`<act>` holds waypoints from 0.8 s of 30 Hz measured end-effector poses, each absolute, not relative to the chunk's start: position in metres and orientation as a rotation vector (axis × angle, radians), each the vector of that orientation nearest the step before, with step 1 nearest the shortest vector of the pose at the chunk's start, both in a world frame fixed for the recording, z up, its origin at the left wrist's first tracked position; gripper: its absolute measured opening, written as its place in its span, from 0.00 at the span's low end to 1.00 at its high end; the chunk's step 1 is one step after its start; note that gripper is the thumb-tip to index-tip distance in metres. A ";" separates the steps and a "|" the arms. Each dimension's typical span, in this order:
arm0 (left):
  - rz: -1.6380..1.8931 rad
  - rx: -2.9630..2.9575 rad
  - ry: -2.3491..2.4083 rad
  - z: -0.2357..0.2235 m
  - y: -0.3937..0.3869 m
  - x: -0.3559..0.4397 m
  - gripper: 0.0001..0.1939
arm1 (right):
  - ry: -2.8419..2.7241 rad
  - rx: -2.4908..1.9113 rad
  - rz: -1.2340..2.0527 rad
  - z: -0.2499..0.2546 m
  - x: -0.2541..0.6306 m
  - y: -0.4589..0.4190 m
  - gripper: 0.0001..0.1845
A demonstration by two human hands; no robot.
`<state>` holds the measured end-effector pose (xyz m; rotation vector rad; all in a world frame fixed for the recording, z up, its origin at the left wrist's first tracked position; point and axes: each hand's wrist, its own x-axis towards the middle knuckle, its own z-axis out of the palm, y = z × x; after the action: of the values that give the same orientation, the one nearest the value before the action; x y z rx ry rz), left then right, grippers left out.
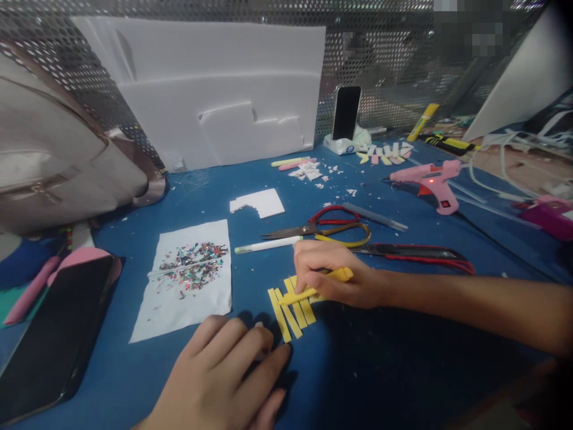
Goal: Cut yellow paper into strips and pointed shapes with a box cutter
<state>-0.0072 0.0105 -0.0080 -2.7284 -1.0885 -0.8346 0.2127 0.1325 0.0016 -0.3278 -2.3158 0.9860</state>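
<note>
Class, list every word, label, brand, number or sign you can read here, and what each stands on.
No text is readable.
White packet: blue mark, too small to read.
Glue gun: any marking on its switch is too small.
Yellow marker at the back: any print is blurred.
Yellow pen in the right hand: nothing legible.

- The bench [385, 370] has a plain, dark blue top.
- Behind its far edge stands a grey metal screen [380, 71] punched with rows of small round holes; what lies beyond it is too dim to make out.
- A large white sheet [179, 54] leans against the screen, toward the far left corner.
- A pale panel [514, 71] slants up by the far right corner.
- The light is soft and uneven, glossy on the white sheet, with shadow deepening toward the near right corner.
</note>
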 end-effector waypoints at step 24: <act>-0.810 -2.725 -1.082 -0.007 0.012 -0.007 0.15 | -2.281 -0.333 1.035 0.004 0.212 0.132 0.22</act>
<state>-0.0067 0.0116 -0.0074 -2.7249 -1.0820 -0.8096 0.2121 0.1317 0.0038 -0.3328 -2.2805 1.0346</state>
